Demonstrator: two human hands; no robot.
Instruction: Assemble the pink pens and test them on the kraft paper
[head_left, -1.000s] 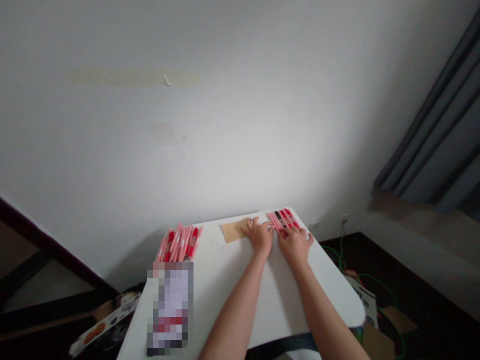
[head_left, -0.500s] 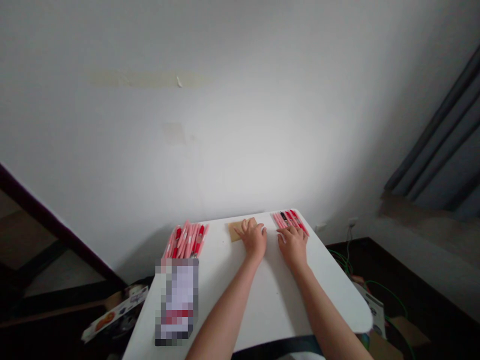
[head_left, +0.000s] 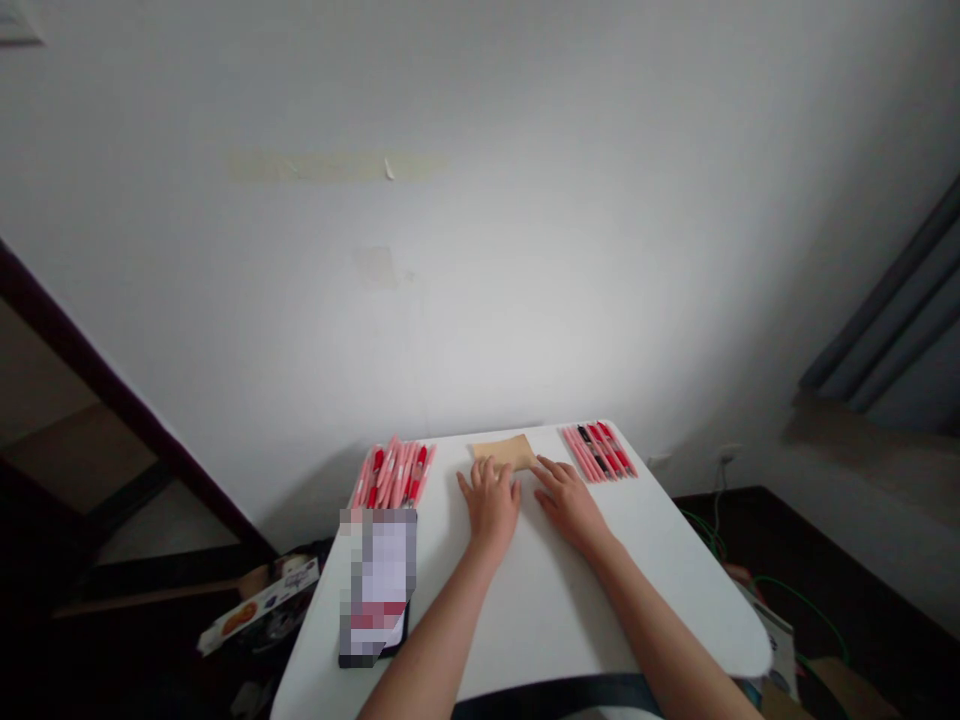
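Note:
A small tan sheet of paper (head_left: 504,450) lies near the far edge of the white table (head_left: 551,620). My left hand (head_left: 491,500) rests at its near edge, fingers spread, the fingertips overlapping the paper. At the paper's right corner is my right hand (head_left: 566,497), its fingers stretched out and touching or almost touching it. To the right, several pink, red and black pens (head_left: 598,452) lie side by side in a row. On the left a looser pile of pink and red pens (head_left: 391,475) sits near the table's edge.
A phone-like device (head_left: 379,590), blurred out by pixels, lies at the table's left side. Behind the table stands a white wall (head_left: 510,250). Boxes and a printed carton (head_left: 259,605) are on the floor at left, with green cables (head_left: 802,600) at right.
My right hand has moved left from the right-hand pens to the paper's corner. My left hand has drawn back to the paper's near edge. The view has shifted slightly.

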